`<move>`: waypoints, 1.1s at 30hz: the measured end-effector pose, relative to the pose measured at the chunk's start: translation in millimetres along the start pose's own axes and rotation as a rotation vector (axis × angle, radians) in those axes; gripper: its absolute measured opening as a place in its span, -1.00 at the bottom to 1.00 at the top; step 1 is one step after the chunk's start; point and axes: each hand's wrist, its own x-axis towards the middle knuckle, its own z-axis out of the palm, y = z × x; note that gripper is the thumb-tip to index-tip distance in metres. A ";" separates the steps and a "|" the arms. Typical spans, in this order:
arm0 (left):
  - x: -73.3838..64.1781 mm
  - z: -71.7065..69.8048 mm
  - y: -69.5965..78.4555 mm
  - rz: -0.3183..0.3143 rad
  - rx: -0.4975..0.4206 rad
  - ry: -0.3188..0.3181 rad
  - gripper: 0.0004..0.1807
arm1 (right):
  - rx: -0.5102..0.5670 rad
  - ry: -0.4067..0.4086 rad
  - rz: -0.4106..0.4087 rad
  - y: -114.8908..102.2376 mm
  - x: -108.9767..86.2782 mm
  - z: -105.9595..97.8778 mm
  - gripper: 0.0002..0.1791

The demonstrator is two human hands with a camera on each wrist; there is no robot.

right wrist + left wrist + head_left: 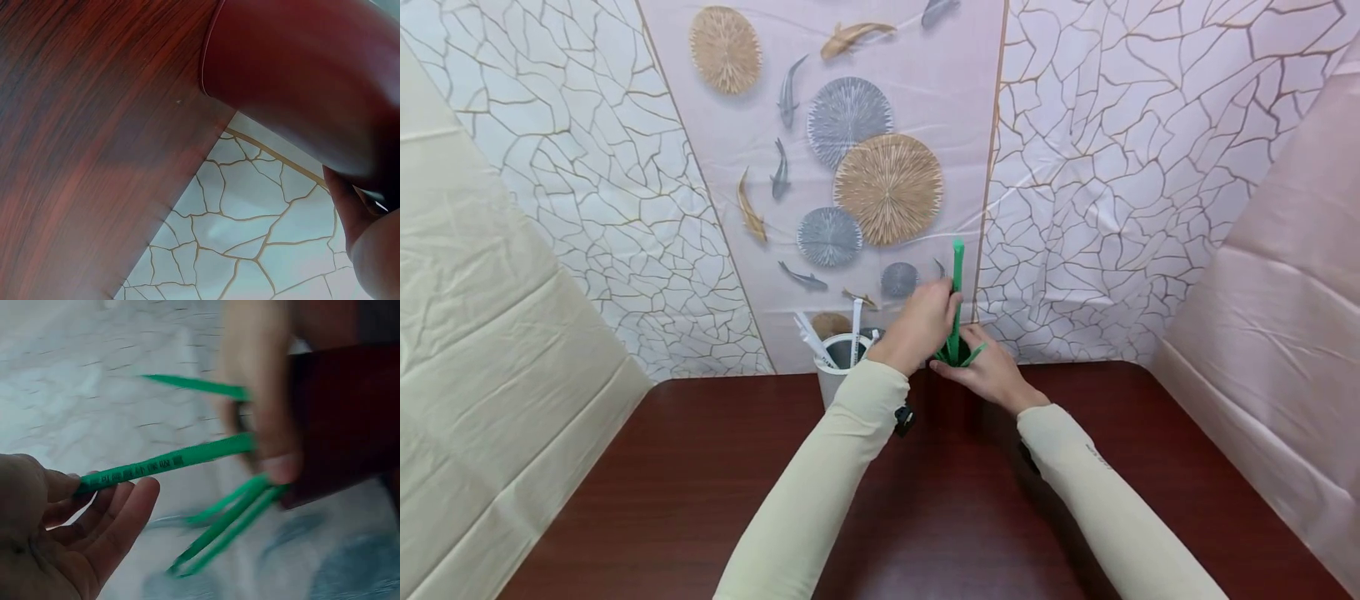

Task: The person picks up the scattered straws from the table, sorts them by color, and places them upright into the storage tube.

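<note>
My left hand (920, 323) pinches one end of a long green wrapped straw (144, 469), with dark printed characters along its sleeve. The straw's other end reaches the mouth of a dark red, smooth-sided cylindrical cup (300, 75). More green straws (219, 534) stick out of that mouth at angles. My right hand (996, 371) grips the cup near its rim, thumb on the near side and fingers on the far side. In the head view the cup is mostly dark against the table, and its inside is largely hidden.
Left of my hands stands a white cup (830, 387) with several white wrapped straws (856, 329) leaning in it; my left forearm partly covers it. The dark red wooden table (647, 500) meets a patterned cloth backdrop (1075, 208) behind, and pale cloth walls (497, 333) rise at both sides.
</note>
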 end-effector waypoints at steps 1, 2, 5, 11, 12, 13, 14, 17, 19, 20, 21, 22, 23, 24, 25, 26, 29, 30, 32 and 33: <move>0.7 6.0 -2.4 0.006 0.019 -0.020 -0.73 | -0.002 -0.002 -0.002 -0.5 0.0 -0.1 -0.24; 1.5 11.5 -4.5 0.015 0.042 -0.036 -0.72 | -0.004 -0.005 -0.003 -0.8 0.2 0.0 -0.21; 2.6 25.9 -9.8 0.034 0.095 -0.067 -0.74 | -0.007 -0.005 -0.002 -1.0 0.8 -0.1 -0.15; 0.6 41.1 -17.1 0.006 0.118 -0.088 -0.84 | 0.055 0.000 0.023 -1.8 1.7 1.1 -0.31; -0.5 40.8 -18.4 -0.007 0.115 -0.078 -0.85 | 0.062 -0.005 0.019 -2.1 1.9 1.9 -0.30; -2.0 38.9 -19.3 -0.021 0.099 -0.063 -0.83 | 0.059 -0.009 0.007 -2.1 2.2 2.8 -0.26; -3.8 36.0 -20.1 -0.031 0.077 -0.048 -0.79 | 0.057 -0.012 -0.003 -2.7 2.3 3.2 -0.20; -10.6 22.1 -21.9 -0.046 -0.011 0.005 -0.68 | 0.030 -0.023 -0.011 -5.0 3.6 3.9 -0.11; -16.9 10.1 -23.5 -0.033 -0.058 0.048 -0.66 | 0.009 -0.025 -0.007 -7.1 5.0 3.8 -0.11; -21.2 4.2 -24.8 -0.022 -0.070 0.067 -0.68 | 0.006 -0.026 -0.005 -8.2 5.5 3.4 -0.12; -26.0 -1.7 -26.5 -0.013 -0.077 0.090 -0.69 | -0.001 -0.030 -0.001 -8.6 5.9 3.1 -0.12; -31.0 -6.7 -28.7 -0.004 -0.076 0.120 -0.72 | -0.002 -0.033 0.004 -8.7 6.3 3.0 -0.12; -36.7 -11.5 -30.9 -0.002 -0.072 0.144 -0.74 | -0.001 -0.034 0.008 -8.3 6.2 2.7 -0.13; -42.6 -15.5 -33.4 -0.005 -0.063 0.160 -0.75 | 0.004 -0.035 0.012 -7.6 5.9 2.4 -0.14; -48.8 -18.4 -36.4 -0.003 -0.072 0.175 -0.77 | 0.008 -0.034 0.016 -6.5 5.2 2.1 -0.14; -55.4 -20.5 -39.0 -0.009 -0.070 0.193 -0.78 | 0.010 -0.033 0.022 -5.5 4.3 1.5 -0.13; -75.9 -23.2 -48.3 -0.020 -0.089 0.243 -0.79 | 0.016 -0.025 0.037 -2.9 2.0 0.0 -0.11; -83.5 -22.9 -52.3 -0.019 -0.110 0.263 -0.79 | 0.014 -0.022 0.041 -2.0 1.4 -0.3 -0.11; -98.3 -21.6 -61.5 -0.019 -0.140 0.329 -0.80 | 0.011 -0.020 0.046 -0.6 0.7 -0.4 -0.10; -105.2 -20.3 -67.0 -0.018 -0.156 0.374 -0.80 | 0.012 -0.020 0.049 -0.2 0.5 -0.4 -0.09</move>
